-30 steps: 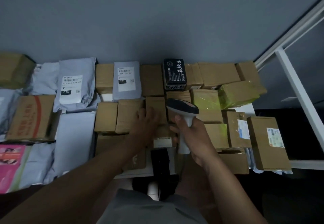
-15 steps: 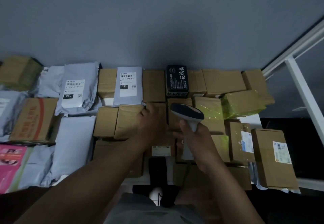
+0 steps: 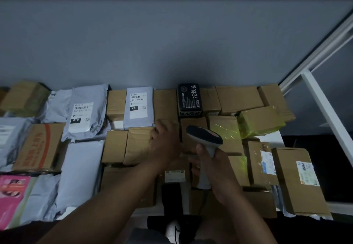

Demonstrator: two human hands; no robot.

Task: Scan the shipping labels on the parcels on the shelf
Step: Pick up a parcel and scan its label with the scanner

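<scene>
Head view looks down on a white metal shelf [image 3: 271, 137] packed with parcels, and I have both hands over its middle. My right hand [image 3: 214, 165] is clamped round the pale grip of the grey handheld barcode scanner [image 3: 204, 138], whose dark head points toward twelve o'clock. My left hand [image 3: 164, 144] rests with relaxed fingers on the plain brown cardboard box [image 3: 139, 146] just at nine o'clock of the scanner; I cannot tell whether the fingertips hook its far edge.

That box shows no label on its upper face, so I judge it has to be turned or lifted. It looks small, stiff and probably light; I would take it by the two short sides, thumb on the near edge, and roll it toward me. Its neighbours sit touching it, so it may drag them along.

At eleven o'clock lies the grey plastic mailer bag with the "231" label [image 3: 138, 105], face up; soft and slippery, better flattened with a palm than picked up. At two o'clock the box wrapped in yellow tape [image 3: 259, 120] may glare under the scanner.
</scene>
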